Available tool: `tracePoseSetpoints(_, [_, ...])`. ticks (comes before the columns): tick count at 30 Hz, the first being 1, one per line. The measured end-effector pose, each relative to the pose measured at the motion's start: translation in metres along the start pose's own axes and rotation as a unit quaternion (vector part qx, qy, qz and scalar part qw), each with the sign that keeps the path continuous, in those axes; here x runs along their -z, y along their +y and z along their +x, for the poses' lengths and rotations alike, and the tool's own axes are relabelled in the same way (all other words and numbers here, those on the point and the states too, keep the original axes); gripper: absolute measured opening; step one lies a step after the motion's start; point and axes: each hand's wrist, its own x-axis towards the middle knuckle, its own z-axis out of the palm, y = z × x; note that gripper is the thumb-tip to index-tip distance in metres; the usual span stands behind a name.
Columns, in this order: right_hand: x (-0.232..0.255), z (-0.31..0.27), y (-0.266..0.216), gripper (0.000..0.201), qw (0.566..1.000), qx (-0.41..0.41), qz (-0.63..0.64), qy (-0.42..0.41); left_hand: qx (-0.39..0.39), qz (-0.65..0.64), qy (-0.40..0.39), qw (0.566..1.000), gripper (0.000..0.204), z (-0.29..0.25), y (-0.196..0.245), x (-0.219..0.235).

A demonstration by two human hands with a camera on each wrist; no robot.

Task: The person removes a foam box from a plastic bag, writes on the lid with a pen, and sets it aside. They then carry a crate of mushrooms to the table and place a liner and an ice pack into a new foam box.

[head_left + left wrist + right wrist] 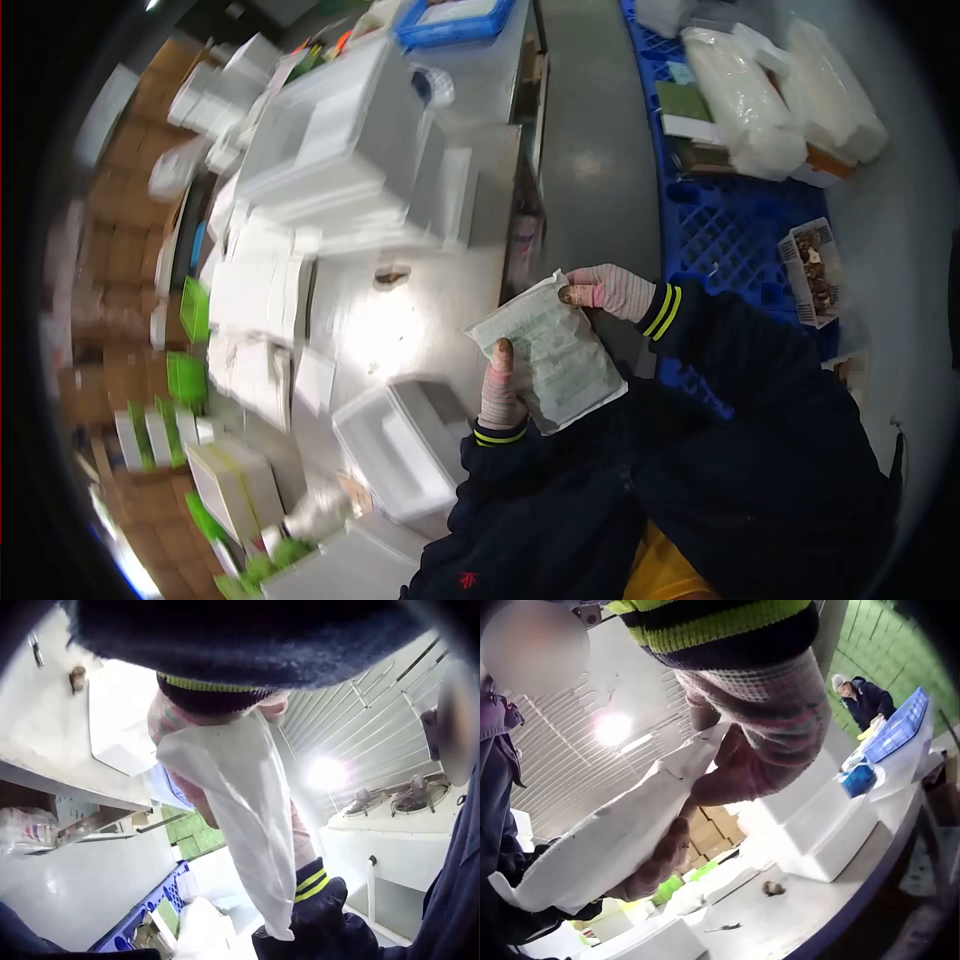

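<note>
A flat white packet point(555, 355) with faint greenish print is held up in front of the body between both hands. My left hand point(501, 390), in a striped glove with bare thumb tip, pinches its lower left edge, thumb on the printed face. At the packet's upper right corner my right hand point(612, 291) pinches it, thumb on top. The left wrist view shows the packet point(244, 810) nearly edge-on below the left cuff. In the right wrist view the packet point(615, 840) slants down from the right hand point(757, 735), and left-hand fingers point(660, 866) lie behind it.
White foam boxes point(330, 140) are stacked on the metal table point(450, 290), with an open foam box point(395, 450) nearer and a small brown lump point(391, 274). Right, a blue pallet point(715, 235) bears bags and a basket point(812, 272). A person point(862, 699) stands beyond a blue crate point(901, 724).
</note>
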Motion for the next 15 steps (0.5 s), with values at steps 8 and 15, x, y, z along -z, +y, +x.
tracePoseSetpoints(8, [0.200,0.035,-0.103,0.025,0.979,-0.011,0.109,0.172,0.140,0.041,-0.117,0.982,0.071,0.230,0.026,-0.153])
tracePoseSetpoints(15, [0.403,0.166,-0.167,0.022,0.963,-0.011,0.149,0.225,0.170,0.059,-0.125,0.976,0.071,0.463,0.034,-0.239])
